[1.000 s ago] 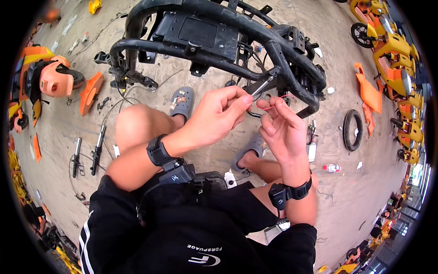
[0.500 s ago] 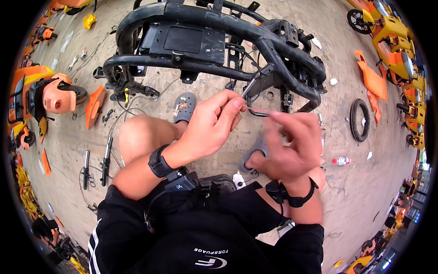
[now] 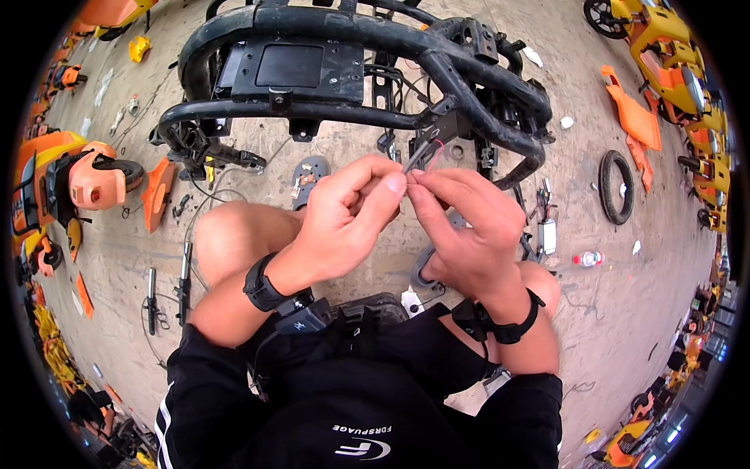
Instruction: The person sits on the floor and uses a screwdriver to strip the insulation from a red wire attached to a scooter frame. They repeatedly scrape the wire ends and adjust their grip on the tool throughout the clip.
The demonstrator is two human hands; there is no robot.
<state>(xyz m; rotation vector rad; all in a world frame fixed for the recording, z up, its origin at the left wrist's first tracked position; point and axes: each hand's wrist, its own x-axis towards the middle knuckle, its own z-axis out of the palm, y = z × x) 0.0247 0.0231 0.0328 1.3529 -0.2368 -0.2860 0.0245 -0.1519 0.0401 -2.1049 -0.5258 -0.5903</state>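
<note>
My left hand (image 3: 344,219) is closed in a pinch on the end of a dark grey sheathed cable (image 3: 419,154), which runs up toward the black frame. Thumb and fingertips of my right hand (image 3: 473,227) press together right beside it, on thin wire at the cable's end. A red wire (image 3: 440,147) loops up just above the right fingertips. The fingertips hide the wire ends, so I cannot tell whether they are joined or twisted. Beyond both hands stands the black tubular vehicle frame (image 3: 328,111), with a flat rectangular plate (image 3: 289,66) on it.
On the right lie a tyre (image 3: 606,187), an orange body panel (image 3: 633,121), a bottle (image 3: 587,259) and a small silver box (image 3: 546,237) with wires. Two shock absorbers (image 3: 184,281) lie at left. Orange and yellow scooters (image 3: 98,184) line both sides. A person (image 3: 90,410) is at lower left.
My right hand has come left to meet the left fingertips and pinches the wire there. The red wire now loops upward. The view has shifted slightly.
</note>
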